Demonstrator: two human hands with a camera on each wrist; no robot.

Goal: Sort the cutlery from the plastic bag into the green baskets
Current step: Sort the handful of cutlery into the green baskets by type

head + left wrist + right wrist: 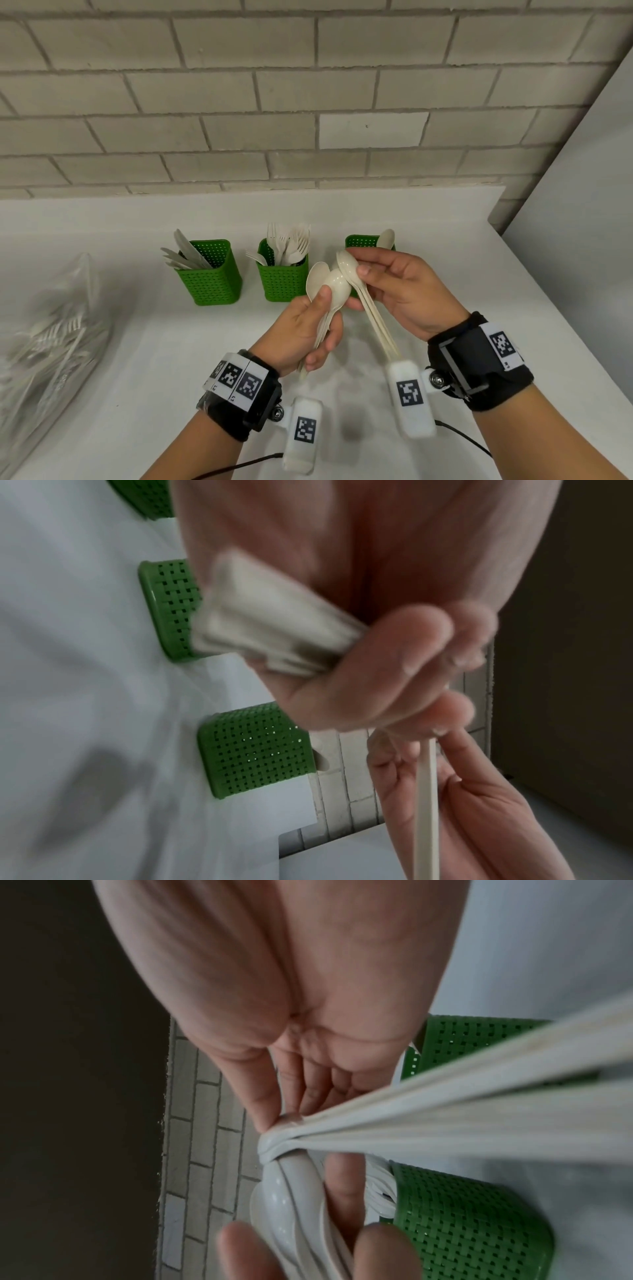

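Observation:
Both hands hover over the white counter in front of three green baskets. My left hand grips a few cream plastic spoons by their handles, bowls up. Their handle ends stick out of the fist in the left wrist view. My right hand pinches a nested stack of spoons at the neck, their handles trailing back toward the wrist. The two bundles touch at the bowls. The left basket holds knives, the middle basket forks, and the right basket one spoon, partly hidden behind my right hand.
The clear plastic bag with several more pieces of cutlery lies at the counter's left edge. A brick wall runs behind the baskets. The counter's right edge slants past my right wrist. Cables hang from both wrist cameras.

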